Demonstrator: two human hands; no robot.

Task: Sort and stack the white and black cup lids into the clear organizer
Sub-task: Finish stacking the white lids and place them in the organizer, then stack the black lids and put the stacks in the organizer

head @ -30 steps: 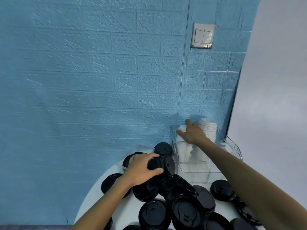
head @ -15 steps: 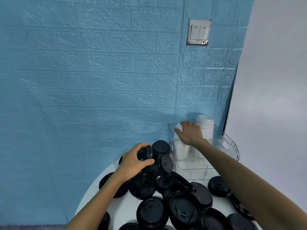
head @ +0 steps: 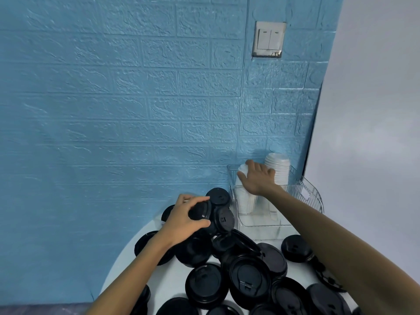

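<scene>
A round white bench [head: 172,283] is seen from above, set against a blue brick-patterned wall [head: 118,105]; a white light switch [head: 269,39] is mounted high on that wall. The near part of the bench is covered by a heap of black lids [head: 247,276] (some overlapping, some tilted on edge). At the far right of the bench, against the wall, a clear organizer [head: 304,196] is placed; 2 stacks of white lids are held in it, a taller stack [head: 280,169] at the back right and a shorter stack [head: 244,198] at the left.

The left hand [head: 184,220] is curled over the far end of the heap; a black lid [head: 201,210] is held in its grip, thumb on the near rim and fingers over the far rim, just beside 2 other black lids. The right hand [head: 256,178] is laid on top of the shorter white stack inside the organizer, with fingers spread and fairly straight; whether anything is pinched beneath the palm cannot be told. The 2 hands are kept well apart.
</scene>
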